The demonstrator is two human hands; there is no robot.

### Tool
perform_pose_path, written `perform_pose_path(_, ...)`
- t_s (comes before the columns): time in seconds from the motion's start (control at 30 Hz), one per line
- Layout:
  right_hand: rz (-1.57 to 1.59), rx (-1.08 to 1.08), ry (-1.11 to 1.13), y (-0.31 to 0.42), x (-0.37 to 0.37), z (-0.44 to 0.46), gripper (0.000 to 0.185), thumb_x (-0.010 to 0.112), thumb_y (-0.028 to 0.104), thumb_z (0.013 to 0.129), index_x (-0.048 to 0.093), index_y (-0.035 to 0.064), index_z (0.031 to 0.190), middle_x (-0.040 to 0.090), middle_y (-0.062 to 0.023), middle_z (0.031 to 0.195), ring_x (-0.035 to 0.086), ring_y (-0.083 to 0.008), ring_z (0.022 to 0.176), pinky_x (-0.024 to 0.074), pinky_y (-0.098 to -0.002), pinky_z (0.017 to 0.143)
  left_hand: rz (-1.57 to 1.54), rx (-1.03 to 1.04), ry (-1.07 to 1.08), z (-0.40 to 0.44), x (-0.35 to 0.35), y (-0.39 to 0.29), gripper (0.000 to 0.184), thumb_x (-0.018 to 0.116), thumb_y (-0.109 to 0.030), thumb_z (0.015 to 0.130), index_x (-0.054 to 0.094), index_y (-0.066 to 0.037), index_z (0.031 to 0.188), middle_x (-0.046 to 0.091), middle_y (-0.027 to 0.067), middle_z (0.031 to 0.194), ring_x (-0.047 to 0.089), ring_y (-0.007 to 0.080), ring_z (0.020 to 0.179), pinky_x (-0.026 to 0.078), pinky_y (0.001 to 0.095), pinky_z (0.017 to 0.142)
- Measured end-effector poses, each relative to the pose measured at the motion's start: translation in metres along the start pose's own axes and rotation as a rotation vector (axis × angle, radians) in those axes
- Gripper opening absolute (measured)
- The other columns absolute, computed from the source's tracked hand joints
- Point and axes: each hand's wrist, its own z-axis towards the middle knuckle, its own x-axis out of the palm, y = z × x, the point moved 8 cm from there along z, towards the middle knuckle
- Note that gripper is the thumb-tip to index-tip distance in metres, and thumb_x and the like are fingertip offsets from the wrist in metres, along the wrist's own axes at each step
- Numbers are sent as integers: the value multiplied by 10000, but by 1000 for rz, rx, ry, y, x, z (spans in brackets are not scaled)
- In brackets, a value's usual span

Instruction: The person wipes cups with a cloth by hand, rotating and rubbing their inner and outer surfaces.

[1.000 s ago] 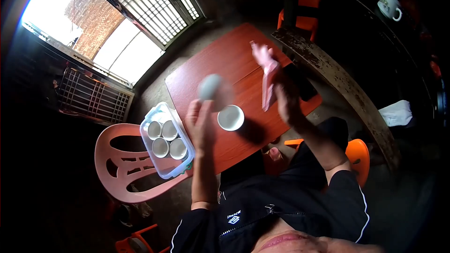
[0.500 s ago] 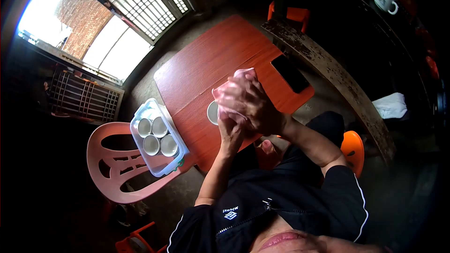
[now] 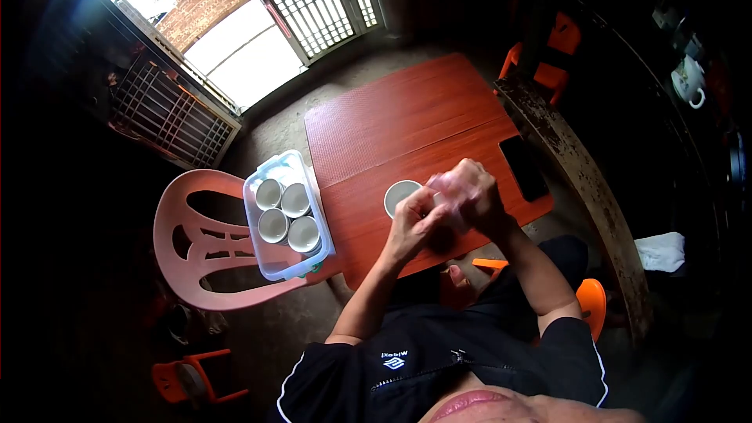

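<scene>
Over the front of the red-brown table (image 3: 392, 102), my left hand (image 3: 413, 223) is closed, its fingers meeting a blurred pink cloth (image 3: 454, 188); what it grips is hidden. My right hand (image 3: 487, 202) is wrapped round the cloth. A white cup (image 3: 402, 197) stands upright on the table, just left of the cloth and behind my left hand. Left of the table, a clear plastic bin (image 3: 274, 262) holds several upright white cups (image 3: 273, 225).
The bin rests on a pink plastic chair (image 3: 176, 227). A black phone-like slab (image 3: 523, 168) lies at the table's right edge. Beyond it runs a worn wooden bench (image 3: 583, 176) with a white cloth (image 3: 660, 252) past it. Orange chairs (image 3: 591, 305) and a teapot (image 3: 689, 82) are around.
My left hand held a cup apart from the cloth a second ago; then both hands came together at the cloth. Now they are slightly more spread, and the view has shifted.
</scene>
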Motion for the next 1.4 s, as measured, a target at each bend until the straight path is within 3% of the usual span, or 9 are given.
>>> perform_pose_path(0.1, -131, -270, -384, -7, -15, -6, 467, 697, 304, 763, 499, 83, 1124, 509, -82, 713, 538, -245, 579, 452, -350, 495, -25, -83, -24, -1, 5, 6, 127, 653, -97, 850, 585, 9, 866, 528, -21, 662, 462, 41, 628, 401, 208, 566)
perform_pose_path(0.27, 266, 23, -264, 4, -28, 7, 265, 595, 226, 828, 527, 38, 654, 498, -64, 587, 498, -209, 512, 411, -329, 478, -160, -117, -15, -4, 16, 5, 106, 640, -83, 859, 596, 13, 862, 557, -26, 720, 486, 43, 661, 426, 211, 581)
perform_pose_path(0.4, -214, -53, -827, 22, -25, -20, 560, 736, 333, 721, 535, -6, 1118, 599, -165, 1016, 593, -290, 860, 476, -381, 743, -791, -107, -154, -1, 16, 10, 157, 543, -162, 926, 557, -15, 979, 626, 86, 940, 602, 141, 835, 492, 280, 765)
perform_pose_path(0.43, -140, 182, -598, 10, -8, -22, 821, 773, 374, 661, 414, -17, 1288, 522, -199, 1209, 541, -338, 1061, 441, -413, 880, -706, -78, -105, 0, 14, 13, 223, 542, -183, 928, 546, 2, 1052, 619, 106, 990, 599, 155, 884, 491, 295, 794)
perform_pose_path(0.7, -20, -211, -172, -12, -29, -4, 376, 594, 200, 840, 519, 14, 1157, 612, -204, 1030, 609, -325, 913, 497, -417, 819, -382, -308, 373, -16, 29, -7, 482, 578, -281, 920, 484, 75, 1231, 580, 99, 1157, 525, 153, 1086, 397, 302, 967)
perform_pose_path(0.93, 78, -428, -94, 30, -33, 0, 178, 630, 120, 761, 589, 71, 928, 490, -57, 642, 511, -220, 571, 421, -359, 524, -29, -271, 431, -28, 43, 1, 298, 561, -191, 939, 532, 26, 1142, 607, 33, 1003, 540, 81, 905, 467, 241, 749)
perform_pose_path(1.17, 854, 160, 54, -5, -25, 7, 318, 578, 254, 833, 635, 40, 1061, 619, -110, 915, 594, -273, 945, 486, -364, 838, -435, -277, 334, -21, 39, -16, 375, 591, -197, 912, 512, 45, 1189, 603, 110, 1095, 573, 156, 1019, 462, 303, 895)
perform_pose_path(1.23, 373, -123, 114, 39, -33, 15, 285, 549, 276, 837, 677, 77, 997, 632, -150, 997, 593, -278, 1005, 479, -385, 866, -422, -312, 325, -24, 36, -6, 354, 574, -152, 904, 512, 57, 1183, 603, 110, 1100, 587, 179, 1012, 463, 319, 913)
perform_pose_path(1.4, 631, -125, -223, 16, -31, 7, 278, 543, 209, 880, 624, 19, 1066, 608, -188, 1123, 574, -279, 1089, 457, -396, 935, -962, -317, 114, -20, 21, 14, 498, 579, -240, 880, 431, 45, 1262, 548, 146, 1195, 576, 258, 1069, 456, 412, 964)
